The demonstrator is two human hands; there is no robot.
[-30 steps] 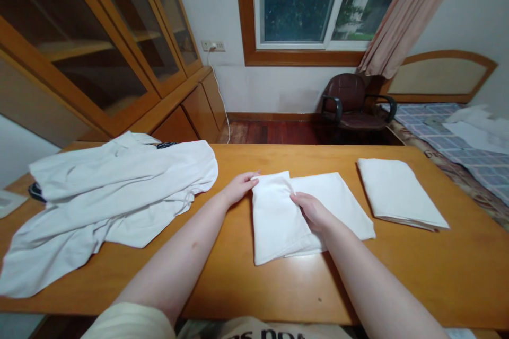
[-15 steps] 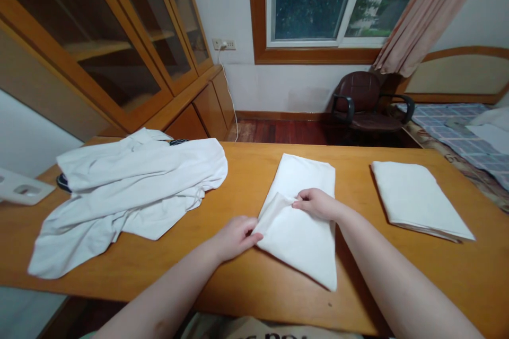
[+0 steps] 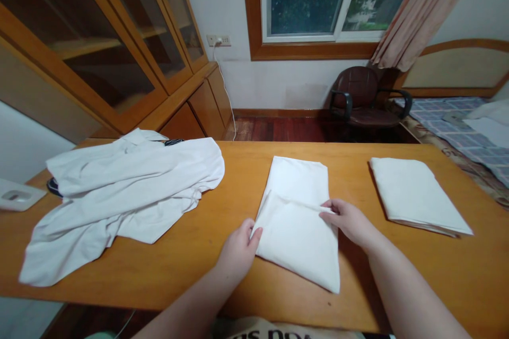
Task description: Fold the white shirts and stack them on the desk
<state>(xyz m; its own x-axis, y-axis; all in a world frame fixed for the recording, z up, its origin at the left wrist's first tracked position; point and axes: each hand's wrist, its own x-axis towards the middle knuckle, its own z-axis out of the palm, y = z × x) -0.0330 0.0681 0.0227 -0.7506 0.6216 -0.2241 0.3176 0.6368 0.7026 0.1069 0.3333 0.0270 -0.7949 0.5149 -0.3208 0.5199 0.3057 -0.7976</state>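
Note:
A white folded cloth (image 3: 296, 238) lies in front of me on the wooden table, its near part doubled over the far part. My left hand (image 3: 240, 246) pinches its left edge between thumb and fingers. On the right side, my right hand (image 3: 348, 220) grips the end of the folded-over edge. Farther right lies a second white cloth (image 3: 413, 196), folded flat into a neat block. To the left a loose, rumpled white garment (image 3: 127, 185) is spread out, with a dark striped part showing at its far edge.
The wooden table (image 3: 238, 169) spans the view. Behind it stand a glass-door cabinet (image 3: 119, 47) on the left, a brown office chair (image 3: 358, 95) and a bed (image 3: 449, 111) on the right. A white plastic object (image 3: 19, 196) sits at the left edge.
My right hand has moved right along the folded-over edge, which now lies straighter across the cloth. My left hand stays at the left edge. The view has shifted slightly.

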